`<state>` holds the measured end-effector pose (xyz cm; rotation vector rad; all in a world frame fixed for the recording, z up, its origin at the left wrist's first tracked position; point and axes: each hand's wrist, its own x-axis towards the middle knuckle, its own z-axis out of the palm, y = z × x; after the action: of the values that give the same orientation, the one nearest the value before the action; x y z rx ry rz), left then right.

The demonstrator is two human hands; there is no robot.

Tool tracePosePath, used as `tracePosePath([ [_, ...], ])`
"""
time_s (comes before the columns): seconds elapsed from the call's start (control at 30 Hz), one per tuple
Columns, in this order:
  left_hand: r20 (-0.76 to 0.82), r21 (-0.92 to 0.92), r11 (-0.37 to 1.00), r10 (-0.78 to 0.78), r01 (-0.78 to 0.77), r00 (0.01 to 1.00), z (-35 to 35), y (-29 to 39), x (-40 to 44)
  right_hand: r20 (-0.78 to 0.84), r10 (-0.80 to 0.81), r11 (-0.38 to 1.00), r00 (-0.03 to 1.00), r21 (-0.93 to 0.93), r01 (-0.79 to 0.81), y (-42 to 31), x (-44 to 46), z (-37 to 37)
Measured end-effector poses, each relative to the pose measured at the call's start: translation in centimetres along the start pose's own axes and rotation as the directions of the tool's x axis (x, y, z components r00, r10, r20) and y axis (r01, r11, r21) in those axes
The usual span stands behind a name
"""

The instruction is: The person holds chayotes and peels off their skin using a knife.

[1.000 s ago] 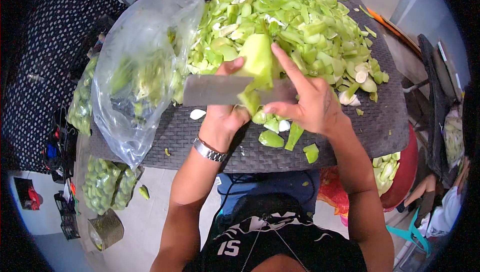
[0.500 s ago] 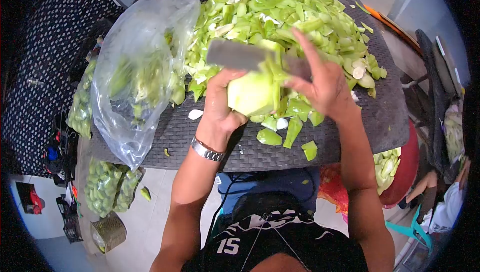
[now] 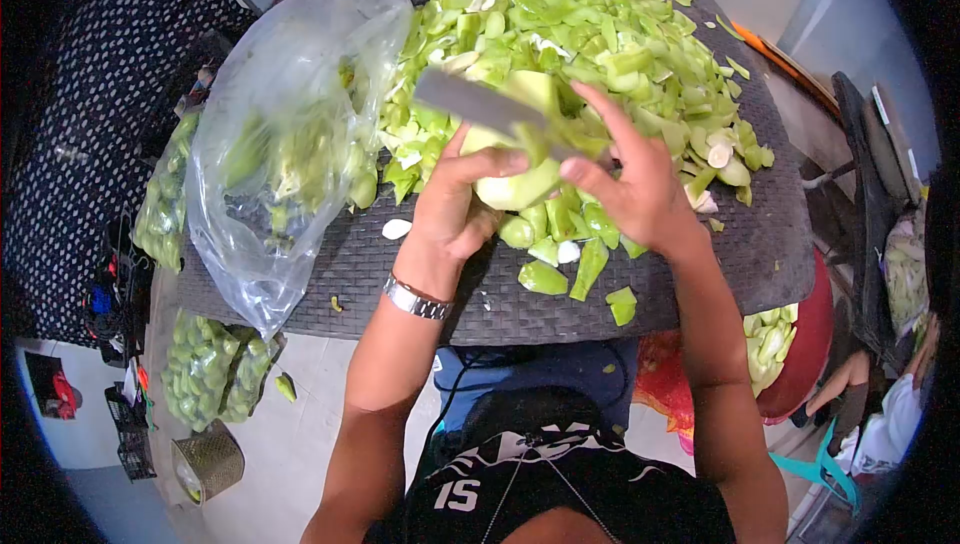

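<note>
My left hand (image 3: 452, 202), with a metal watch on the wrist, is wrapped round a pale green fruit (image 3: 518, 190) above the near part of the pile. My right hand (image 3: 645, 184) holds a knife (image 3: 472, 100), its index finger stretched forward and its thumb beside the fruit. The wide blade points left across the fruit's top and is blurred; the handle is hidden in the hand. A green slice stands against the blade. Behind lies a big heap of cut green pieces (image 3: 610, 34) with some white bits. Several loose pieces lie just below the hands.
The dark woven table (image 3: 420, 309) carries a clear plastic bag (image 3: 280, 144) of green pieces on the left. Bags of green fruit (image 3: 205, 369) and a metal bin (image 3: 208, 462) stand on the floor at left. A red basin (image 3: 808, 344) with pale pieces sits at lower right, near another person's arm.
The fruit has turned and tilted in my left hand, whose thumb now lies across its top. The blade has tipped, its tip higher than before. My right hand has shifted slightly.
</note>
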<state>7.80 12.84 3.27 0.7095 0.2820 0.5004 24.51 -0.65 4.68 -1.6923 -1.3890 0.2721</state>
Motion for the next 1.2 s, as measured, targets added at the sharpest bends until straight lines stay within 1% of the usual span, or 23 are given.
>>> tracePosePath([
  [0.03,0.017,0.028,1.000,-0.011,0.010,1.000,0.0,-0.1,0.0,-0.017,-0.139,0.990,0.990,-0.010,0.139,0.2,-0.2,0.3],
  [0.07,0.034,0.056,0.998,-0.022,0.020,0.999,0.0,-0.1,0.0,0.022,-0.088,0.996,0.996,0.014,0.087,0.0,-0.2,0.0],
  [0.13,0.060,0.098,0.995,-0.042,0.035,0.997,0.1,-0.3,-0.2,0.035,0.062,0.997,0.997,-0.057,-0.060,0.4,0.5,-1.2],
  [0.17,0.071,0.112,0.993,-0.045,0.037,0.996,0.3,-0.2,-0.3,0.037,0.134,0.987,0.990,-0.094,-0.130,0.7,0.9,-1.9],
  [0.2,0.086,0.126,0.991,-0.048,0.037,0.995,0.5,-0.2,-0.3,0.006,0.204,0.977,0.979,-0.064,-0.203,0.8,1.1,-2.3],
  [0.33,0.092,0.126,0.991,-0.065,0.053,0.994,0.9,-0.1,-0.2,0.000,0.226,0.972,0.974,0.058,-0.226,2.1,1.1,-2.2],
  [0.4,0.058,0.116,0.993,-0.042,0.035,0.997,0.7,-0.1,-0.1,0.052,0.142,0.987,0.988,0.068,-0.146,0.8,0.5,-1.6],
  [0.47,-0.003,0.115,0.993,0.002,-0.001,1.000,0.5,-0.2,-0.4,0.063,-0.025,0.997,0.998,0.077,0.020,0.0,-0.2,-0.5],
  [0.5,0.020,0.002,1.000,-0.018,0.018,1.000,-0.1,-0.1,-0.3,0.047,-0.098,0.994,0.994,0.058,0.096,0.2,-0.3,-0.1],
  [0.53,-0.014,-0.002,1.000,0.012,-0.012,1.000,-0.2,-0.4,-0.4,0.031,-0.171,0.985,0.985,0.036,0.170,0.4,-0.4,0.3],
  [0.57,-0.048,-0.006,0.999,0.041,-0.042,0.998,-0.2,-0.7,-0.5,0.061,-0.144,0.990,0.988,0.007,0.144,0.5,-0.4,0.1],
  [0.6,-0.028,0.062,0.998,0.029,-0.027,0.999,-0.2,-0.6,-0.4,0.091,-0.114,0.993,0.989,-0.024,0.117,0.4,-0.4,-0.2],
  [0.67,0.010,0.199,0.980,-0.001,-0.001,1.000,-0.2,-0.4,-0.1,0.107,0.060,0.994,0.992,-0.100,-0.049,0.2,0.1,-1.3],
  [0.7,0.067,0.171,0.984,0.041,-0.052,0.997,0.2,-0.4,0.0,0.087,0.202,0.972,0.976,-0.143,-0.188,0.0,0.7,-2.2],
  [0.73,0.080,0.195,0.979,0.046,-0.061,0.996,0.2,-0.5,-0.1,0.057,0.340,0.928,0.939,-0.182,-0.325,0.2,1.3,-2.9],
  [0.77,0.094,0.216,0.974,0.051,-0.070,0.994,0.3,-0.6,-0.2,-0.034,0.339,0.926,0.940,-0.163,-0.339,1.7,1.5,-3.1],
  [0.83,0.071,0.098,0.995,-0.036,0.029,0.997,0.7,-0.2,-0.2,-0.217,0.324,0.926,0.921,-0.127,-0.356,4.6,1.5,-2.9],
  [0.87,0.060,0.038,0.997,-0.075,0.073,0.995,0.8,0.1,-0.2,-0.202,0.375,0.920,0.905,-0.038,-0.390,4.7,1.4,-2.9],
  [0.97,-0.072,-0.090,0.991,-0.105,0.098,0.992,0.3,0.6,0.1,-0.121,0.478,0.870,0.870,0.204,-0.449,2.9,1.3,-2.6],
  [1.03,-0.058,-0.053,0.999,0.003,-0.006,0.998,-0.2,0.1,0.5,-0.070,0.503,0.829,0.861,0.322,-0.458,1.9,1.1,-2.3],
  [1.1,-0.045,-0.016,0.996,0.082,-0.083,0.996,-0.2,0.0,0.5,-0.160,0.456,0.868,0.876,0.298,-0.397,4.1,1.0,-1.6],
  [1.13,-0.018,-0.049,0.997,0.063,-0.064,0.998,-0.7,0.2,0.5,-0.206,0.430,0.886,0.879,0.283,-0.367,4.6,1.1,-1.5],
  [1.2,-0.007,-0.121,0.992,0.035,-0.035,0.999,-0.7,0.6,0.5,-0.237,0.494,0.866,0.836,0.214,-0.452,4.5,1.3,-2.0],
])
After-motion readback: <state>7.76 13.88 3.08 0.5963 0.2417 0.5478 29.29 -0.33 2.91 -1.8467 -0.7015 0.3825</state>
